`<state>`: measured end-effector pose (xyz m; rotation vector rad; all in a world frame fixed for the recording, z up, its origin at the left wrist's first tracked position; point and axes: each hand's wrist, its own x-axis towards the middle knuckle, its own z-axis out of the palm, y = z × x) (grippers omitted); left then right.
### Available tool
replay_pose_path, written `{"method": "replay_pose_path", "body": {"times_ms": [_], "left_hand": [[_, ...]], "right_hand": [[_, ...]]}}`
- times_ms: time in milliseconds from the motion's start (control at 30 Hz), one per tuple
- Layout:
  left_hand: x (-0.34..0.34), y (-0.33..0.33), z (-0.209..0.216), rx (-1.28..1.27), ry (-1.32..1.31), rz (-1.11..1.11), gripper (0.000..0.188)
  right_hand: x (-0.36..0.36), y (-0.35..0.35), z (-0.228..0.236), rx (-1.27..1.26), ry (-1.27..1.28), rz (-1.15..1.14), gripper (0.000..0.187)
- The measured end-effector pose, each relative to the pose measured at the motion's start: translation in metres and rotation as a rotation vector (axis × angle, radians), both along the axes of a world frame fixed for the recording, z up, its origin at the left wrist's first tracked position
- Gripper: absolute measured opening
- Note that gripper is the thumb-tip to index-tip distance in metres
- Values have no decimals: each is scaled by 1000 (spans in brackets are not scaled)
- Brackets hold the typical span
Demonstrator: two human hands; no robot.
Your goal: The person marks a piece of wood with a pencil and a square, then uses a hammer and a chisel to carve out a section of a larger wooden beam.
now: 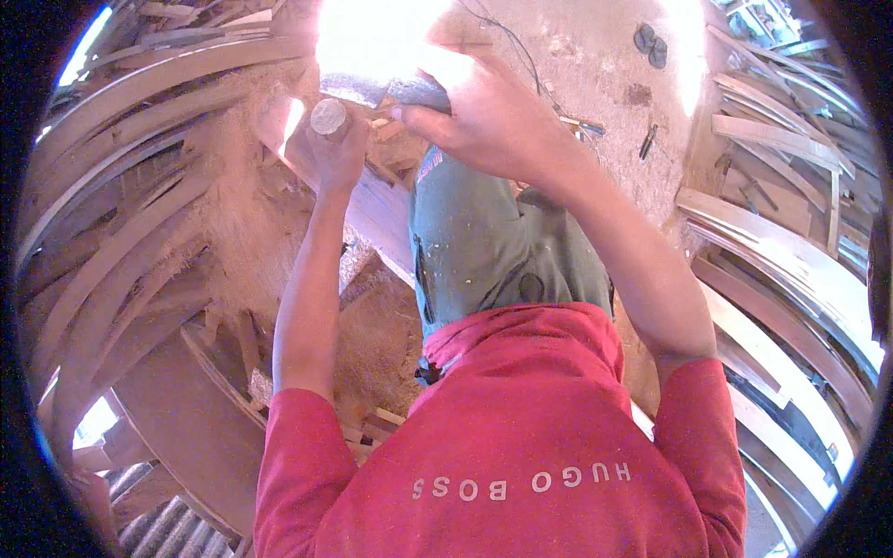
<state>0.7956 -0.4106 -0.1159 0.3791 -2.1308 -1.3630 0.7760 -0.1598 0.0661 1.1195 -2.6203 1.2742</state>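
My left hand (340, 160) is closed around a round wooden handle (327, 118) whose pale, flat end faces up. To its right, my right hand (488, 116) is closed on a grey, rounded piece (419, 91); glare hides its kind. Another grey surface (353, 88) lies between the two hands, partly washed out by the light. Below the hands a long wooden board (383, 216) runs diagonally beside my green-trousered leg (465, 223).
Curved wooden strips (158, 79) are stacked along the left, and more long strips (781, 256) along the right. Sawdust (251, 223) covers the floor. A dark cable (512, 42) and a pair of dark sandals (650, 45) lie farther off.
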Motion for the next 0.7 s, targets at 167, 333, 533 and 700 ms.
{"method": "replay_pose_path", "body": {"times_ms": [167,333,533,700], "left_hand": [[3,-3,-3,-52,68,29,19],[8,-4,-9,93,11,31,19],[13,4,-5,53,59,27,35],[19,13,4,40,81,-6,50]], "right_hand": [[1,-5,3,111,-46,48,47],[1,-12,-7,-47,49,47,40],[3,-19,-11,-82,174,40,41],[5,-21,-7,-93,143,73,42]]}}
